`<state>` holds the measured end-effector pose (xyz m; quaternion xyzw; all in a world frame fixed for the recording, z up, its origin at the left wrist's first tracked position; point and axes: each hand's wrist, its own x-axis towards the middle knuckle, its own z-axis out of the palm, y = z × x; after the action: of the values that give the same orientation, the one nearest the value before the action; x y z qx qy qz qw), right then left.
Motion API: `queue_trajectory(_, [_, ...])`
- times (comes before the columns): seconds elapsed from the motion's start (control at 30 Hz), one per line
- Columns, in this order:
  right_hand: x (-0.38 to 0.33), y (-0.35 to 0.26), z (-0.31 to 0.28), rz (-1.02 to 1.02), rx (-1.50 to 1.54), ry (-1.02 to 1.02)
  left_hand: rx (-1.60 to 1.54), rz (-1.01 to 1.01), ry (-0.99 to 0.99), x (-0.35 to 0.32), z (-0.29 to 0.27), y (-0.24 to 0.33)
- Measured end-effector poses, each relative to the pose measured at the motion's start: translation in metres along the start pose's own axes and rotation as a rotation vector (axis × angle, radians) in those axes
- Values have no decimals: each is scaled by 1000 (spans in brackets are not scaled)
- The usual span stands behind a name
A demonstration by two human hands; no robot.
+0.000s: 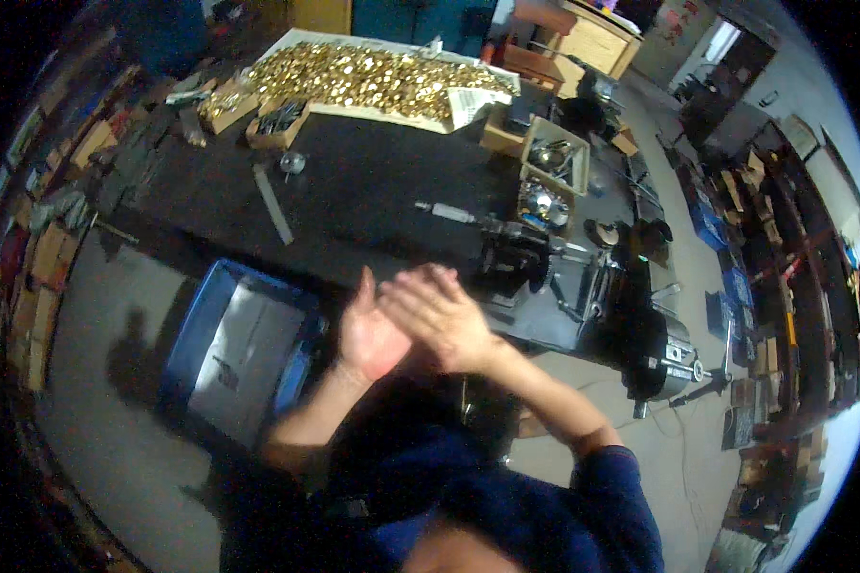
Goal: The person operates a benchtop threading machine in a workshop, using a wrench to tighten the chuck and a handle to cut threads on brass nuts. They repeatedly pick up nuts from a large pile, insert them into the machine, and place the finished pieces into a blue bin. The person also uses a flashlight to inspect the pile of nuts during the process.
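In front of my body, above the near edge of the dark workbench (354, 172), my two hands are together. My left hand (371, 336) has its palm turned up and its thumb raised. Across its fingers lies my right hand (446, 320), fingers stretched flat. Nothing shows between the palms, though the space where they meet is hidden. Just right of my hands on the bench stands a dark metal machine fixture (511, 263). A blue bin (222, 272) is on the left below the bench edge, with a few small pieces on its pale bottom.
At the bench's back, a tray (373, 119) holds a heap of brass-coloured parts. A flat metal strip (273, 203), a small round metal part (292, 163) and boxes of parts (554, 158) lie on the bench. A vise (664, 358) sits at the right; loaded shelves (784, 267) stand beyond.
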<state>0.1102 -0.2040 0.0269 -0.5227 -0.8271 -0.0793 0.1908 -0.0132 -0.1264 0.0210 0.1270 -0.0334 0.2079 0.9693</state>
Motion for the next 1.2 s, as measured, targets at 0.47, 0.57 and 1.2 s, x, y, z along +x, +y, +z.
queue_trajectory(0.47, [-16,-15,61,247,-17,-27,338,186,167,-19,-37,32])
queue_trajectory(0.57, [-53,11,88,505,101,-17,405,314,48,-48,-18,55])
queue_trajectory(1.2, [-63,-41,1,269,300,315,400,6,205,-18,-57,0])
